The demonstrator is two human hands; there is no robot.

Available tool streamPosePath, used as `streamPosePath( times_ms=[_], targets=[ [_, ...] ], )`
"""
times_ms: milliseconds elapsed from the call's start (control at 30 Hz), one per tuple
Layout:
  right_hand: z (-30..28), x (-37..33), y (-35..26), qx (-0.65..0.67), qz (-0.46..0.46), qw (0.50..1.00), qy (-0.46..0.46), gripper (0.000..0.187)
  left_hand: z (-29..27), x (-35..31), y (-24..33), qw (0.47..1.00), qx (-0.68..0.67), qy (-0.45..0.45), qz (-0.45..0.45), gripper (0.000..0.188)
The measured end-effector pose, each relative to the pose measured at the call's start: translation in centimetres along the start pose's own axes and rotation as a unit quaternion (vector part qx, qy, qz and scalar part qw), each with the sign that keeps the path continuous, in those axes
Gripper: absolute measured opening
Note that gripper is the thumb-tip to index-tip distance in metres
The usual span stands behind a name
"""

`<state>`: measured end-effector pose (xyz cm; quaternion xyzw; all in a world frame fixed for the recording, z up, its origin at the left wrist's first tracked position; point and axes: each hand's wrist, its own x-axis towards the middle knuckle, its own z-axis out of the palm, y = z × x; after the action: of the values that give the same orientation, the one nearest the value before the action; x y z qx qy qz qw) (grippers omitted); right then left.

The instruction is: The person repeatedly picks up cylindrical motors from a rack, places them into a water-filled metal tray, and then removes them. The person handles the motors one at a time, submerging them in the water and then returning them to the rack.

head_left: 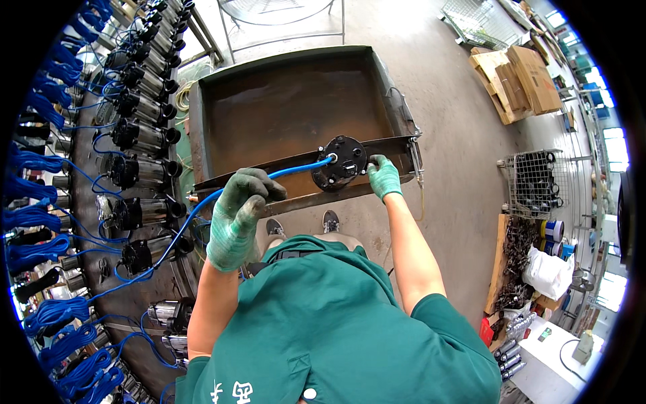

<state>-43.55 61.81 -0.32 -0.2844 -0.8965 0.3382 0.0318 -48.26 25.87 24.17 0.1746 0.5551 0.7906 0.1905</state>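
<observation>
A submersible pump point(342, 165) with a round black end sits over the near ledge of a water-filled metal tank point(202, 135). Its blue cable point(296, 169) leaves a fitting on the black face and runs left, passing behind my left hand point(237, 219). That hand, in a green glove with dirty grey fingers, is raised left of the pump; thumb and fingers are bent but apart, and nothing shows between them. My right hand point(385, 178), also gloved, has its fingers curled against the pump's right edge; its fingertips are partly hidden.
Left of the tank, a long rack point(145, 296) carries rows of similar pumps point(141, 174) with bundled blue cables point(40, 252). A valve fitting and hose point(418, 158) hang at the tank's right corner. Farther right are cardboard on a pallet point(521, 84) and a wire basket point(535, 182).
</observation>
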Motion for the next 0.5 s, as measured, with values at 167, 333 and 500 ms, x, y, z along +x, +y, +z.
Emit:
streamPosePath(
  times_ms=[167, 333, 500],
  targets=[
    [1.0, 1.4, -0.6, 0.016, 0.064, 0.996, -0.067, 0.034, -0.5, 0.1, -0.3, 0.998, -0.025, 0.054, 0.021, 0.03],
    [-0.6, -0.1, -3.2, 0.175, 0.09, 0.977, -0.086, 0.031, -5.5, -2.0, 1.2, 0.982, -0.065, 0.173, 0.043, 0.018],
    [-2.6, -5.1, -12.7, 0.041, -0.115, 0.991, -0.061, 0.039, -12.4, -6.0, 0.0, 0.951, 0.005, 0.31, -0.01, 0.016]
  ],
)
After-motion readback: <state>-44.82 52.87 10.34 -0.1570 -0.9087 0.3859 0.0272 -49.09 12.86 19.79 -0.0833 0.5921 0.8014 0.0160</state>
